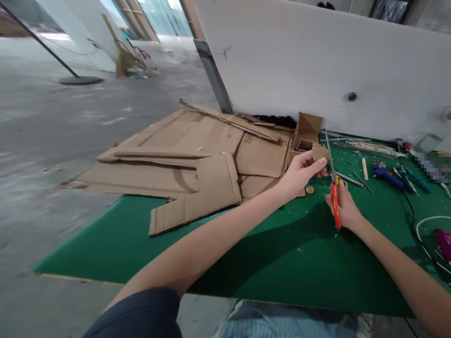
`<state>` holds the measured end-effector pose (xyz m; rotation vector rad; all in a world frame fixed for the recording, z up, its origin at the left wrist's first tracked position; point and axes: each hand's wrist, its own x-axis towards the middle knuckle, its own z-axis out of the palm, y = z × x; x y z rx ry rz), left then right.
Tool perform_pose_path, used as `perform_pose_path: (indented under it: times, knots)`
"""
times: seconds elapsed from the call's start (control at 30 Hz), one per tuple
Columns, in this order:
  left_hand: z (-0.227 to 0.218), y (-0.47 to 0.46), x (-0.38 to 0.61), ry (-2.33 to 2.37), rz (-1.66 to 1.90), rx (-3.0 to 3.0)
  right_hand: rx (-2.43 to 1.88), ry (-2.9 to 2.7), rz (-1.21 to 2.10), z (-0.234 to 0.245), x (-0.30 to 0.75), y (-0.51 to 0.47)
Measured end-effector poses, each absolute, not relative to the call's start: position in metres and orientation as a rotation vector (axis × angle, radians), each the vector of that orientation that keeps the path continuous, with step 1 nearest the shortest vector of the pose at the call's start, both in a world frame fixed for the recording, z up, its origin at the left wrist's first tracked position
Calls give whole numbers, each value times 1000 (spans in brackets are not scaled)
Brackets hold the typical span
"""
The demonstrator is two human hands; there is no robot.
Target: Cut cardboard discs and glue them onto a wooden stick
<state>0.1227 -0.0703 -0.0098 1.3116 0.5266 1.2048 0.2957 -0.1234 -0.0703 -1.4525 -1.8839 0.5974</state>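
Between the thumb and fingers of my left hand (303, 172) is a small piece of cardboard (319, 151), held up above the table. My right hand (344, 206) is closed around the orange handles of a pair of scissors (334, 202). The blades point away from me, right beside the cardboard's right edge; I cannot tell whether they bite into it. Below my left hand, a small round cardboard disc (310, 189) lies on the green tabletop (268, 253). Behind that hand stands an open cardboard box (307, 126).
Large flattened cardboard sheets (169, 178) cover the table's left part and overhang its edge. To the right lie a blue glue gun (386, 175), pliers (405, 178), a white stick (364, 169) and cables (419, 230). A white panel (299, 61) rises along the back.
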Motion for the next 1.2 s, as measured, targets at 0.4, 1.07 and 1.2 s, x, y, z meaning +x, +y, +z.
perform_pose_path:
  times: [0.4,1.07,1.2]
  knots:
    - [-9,-60,114,580,1165,1369,-1508,-1984,581,-61,306,-117]
    - [4,-56,105,666,1047,1488,-1558,-1984,641,-62,312,-114]
    - [7,-58,104,681,1038,1541,-1604,-2013,586,-57,312,-116]
